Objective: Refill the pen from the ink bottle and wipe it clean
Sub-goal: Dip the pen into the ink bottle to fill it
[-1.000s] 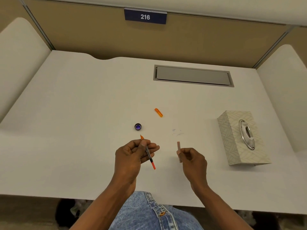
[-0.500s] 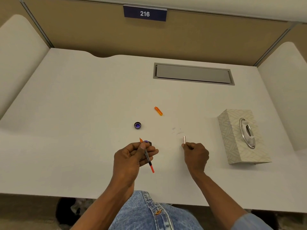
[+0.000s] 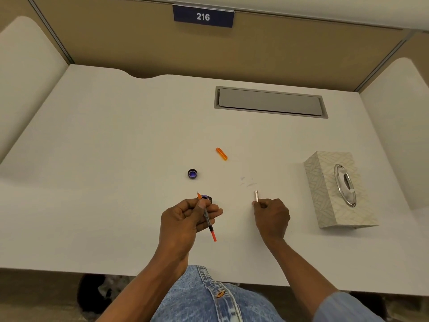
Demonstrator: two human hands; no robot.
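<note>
My left hand [image 3: 185, 219] grips the inner part of the pen [image 3: 208, 221], a thin dark converter with an orange nib end pointing away and a red end toward me. Just beyond its fingers the small dark ink bottle [image 3: 207, 198] stands open, mostly hidden by the hand. The bottle's cap [image 3: 192, 174] lies upside down further out, purple inside. My right hand [image 3: 271, 214] rests on the desk, pinching a pale pen barrel [image 3: 256, 196] whose tip pokes out beyond the fingers. An orange pen cap [image 3: 221, 154] lies further back.
A patterned tissue box [image 3: 336, 191] with a silver oval opening lies at the right. A grey cable hatch [image 3: 270, 102] is set in the white desk [image 3: 116, 140] near the back. Faint ink smudges [image 3: 247, 181] mark the desk. Padded partitions flank both sides.
My right hand has lowered the pale barrel to the desk and moved a little right. My left hand stays over the ink bottle with the pen part.
</note>
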